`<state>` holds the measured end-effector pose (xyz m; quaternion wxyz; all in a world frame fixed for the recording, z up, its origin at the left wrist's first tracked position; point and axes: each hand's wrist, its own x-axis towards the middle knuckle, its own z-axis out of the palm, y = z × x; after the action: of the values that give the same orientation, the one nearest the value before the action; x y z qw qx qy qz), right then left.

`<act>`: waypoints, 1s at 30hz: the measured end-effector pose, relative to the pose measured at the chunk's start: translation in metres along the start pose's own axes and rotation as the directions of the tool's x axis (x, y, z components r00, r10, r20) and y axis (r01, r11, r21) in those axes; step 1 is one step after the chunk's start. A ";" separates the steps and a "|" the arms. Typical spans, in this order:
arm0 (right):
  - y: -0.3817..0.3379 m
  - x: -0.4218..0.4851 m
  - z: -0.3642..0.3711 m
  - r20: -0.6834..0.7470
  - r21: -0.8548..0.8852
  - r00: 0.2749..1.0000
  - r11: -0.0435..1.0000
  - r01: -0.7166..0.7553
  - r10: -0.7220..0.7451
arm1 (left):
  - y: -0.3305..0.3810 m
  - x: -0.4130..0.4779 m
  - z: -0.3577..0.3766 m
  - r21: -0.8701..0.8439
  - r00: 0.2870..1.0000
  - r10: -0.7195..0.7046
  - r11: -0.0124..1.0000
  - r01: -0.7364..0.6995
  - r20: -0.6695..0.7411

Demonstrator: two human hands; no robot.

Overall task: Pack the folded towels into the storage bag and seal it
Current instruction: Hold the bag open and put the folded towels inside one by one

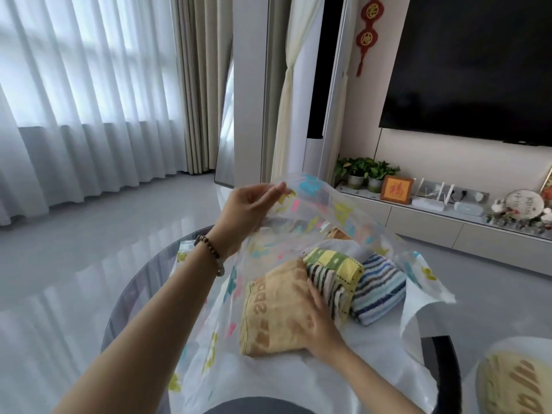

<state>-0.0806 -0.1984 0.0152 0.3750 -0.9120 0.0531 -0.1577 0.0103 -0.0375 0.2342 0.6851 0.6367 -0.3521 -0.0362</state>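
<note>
Head view: the storage bag (343,210) lies on the glass counter (143,279), mouth open. The left hand (254,210) pinches the bag's upper sheet and holds it raised. Inside the bag, side by side, are the tan towel (274,312), yellow-green towel (334,264) and blue striped towel (382,291). The right hand (322,321) rests on the tan towel, fingers extended.

The framed sign (396,189) on the shelf (424,222) bears the character 福 in red on yellow. The tan towel (274,318) has woven letters that seem to begin "spo"; the rest is illegible. Gold characters on the red wall ornament (366,31) and writing on the round plate (527,204) are too blurred to read.
</note>
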 end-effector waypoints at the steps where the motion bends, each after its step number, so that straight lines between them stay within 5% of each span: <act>1: 0.014 -0.010 0.005 0.082 -0.208 0.994 0.975 0.082 -0.067 | -0.002 -0.001 -0.002 -0.012 1.000 -0.012 1.000 0.013 0.018; 5: 0.030 -0.024 0.006 0.354 -0.439 0.934 0.874 0.211 -0.048 | -0.012 -0.003 -0.001 -0.093 0.996 -0.076 0.992 0.080 0.052; 13: 0.006 0.090 0.034 0.355 -0.502 0.889 0.861 -0.080 0.289 | -0.009 -0.006 0.014 -0.232 0.959 -0.144 0.952 0.202 0.243; 19: -0.001 0.095 0.025 0.373 -0.417 0.894 0.906 -0.075 0.246 | -0.023 -0.003 0.012 -0.211 0.962 -0.199 0.948 0.237 0.186; 22: -0.010 0.058 -0.006 0.370 -0.162 0.913 0.979 -0.121 0.174 | -0.032 -0.008 0.014 -0.184 0.956 -0.225 0.948 0.259 0.186; 25: -0.026 0.004 -0.054 0.373 0.187 0.909 0.945 -0.270 0.186 | -0.037 -0.019 0.023 -0.162 0.955 -0.214 0.955 0.249 0.206; 30: -0.025 -0.101 -0.155 0.425 0.312 0.866 0.856 -0.413 0.263 | -0.041 -0.044 0.054 -0.066 0.945 -0.214 0.969 0.236 0.249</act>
<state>-0.2277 -0.2619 0.1117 0.5753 -0.8065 0.1116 0.0777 -0.0345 -0.0689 0.1753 0.6583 0.6305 -0.3550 -0.2074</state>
